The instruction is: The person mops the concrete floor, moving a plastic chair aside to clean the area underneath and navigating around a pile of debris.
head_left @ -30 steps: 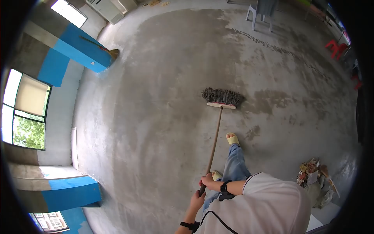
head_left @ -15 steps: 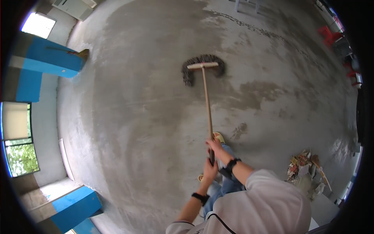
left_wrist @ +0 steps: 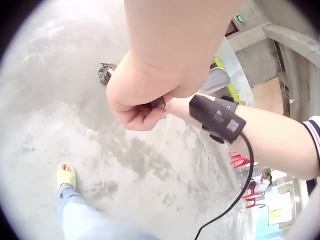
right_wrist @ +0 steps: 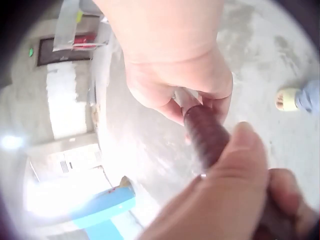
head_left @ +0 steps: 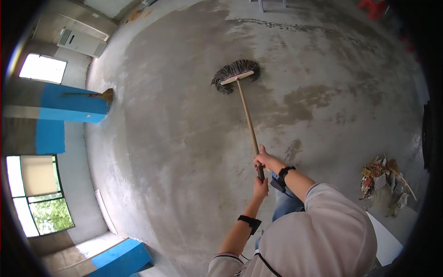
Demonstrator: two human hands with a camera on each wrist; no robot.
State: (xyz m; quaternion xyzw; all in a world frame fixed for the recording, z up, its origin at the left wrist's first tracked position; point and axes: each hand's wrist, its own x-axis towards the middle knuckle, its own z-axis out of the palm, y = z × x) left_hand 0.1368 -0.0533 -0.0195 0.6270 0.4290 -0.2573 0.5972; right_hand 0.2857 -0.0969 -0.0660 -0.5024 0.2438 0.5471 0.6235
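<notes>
A mop with dark grey string strands (head_left: 235,70) and a pale wooden head bar (head_left: 237,77) lies on the concrete floor ahead. Its wooden handle (head_left: 248,115) slants back towards the person and ends in a dark grip (head_left: 260,173). My right hand (head_left: 267,160) holds the handle just above that grip; in the right wrist view its fingers curl round the wood. Lower down, my left hand (head_left: 260,188) grips the dark end, with the thumb (right_wrist: 242,150) lying along it in the right wrist view. In the left wrist view, the left hand (left_wrist: 145,95) hides most of the handle.
A heap of rubbish (head_left: 380,177) lies on the floor at right. Along the left stand blue-painted pillars (head_left: 74,101), one with a broom (head_left: 107,95) beside it, and a white air conditioner (head_left: 80,44). Darker damp patches (head_left: 302,101) mark the floor.
The mop has moved forward and left of where it was a second ago, and its strands, earlier trailing back at the sides, now fan forward. Both arms reach further out; the head view has turned.
</notes>
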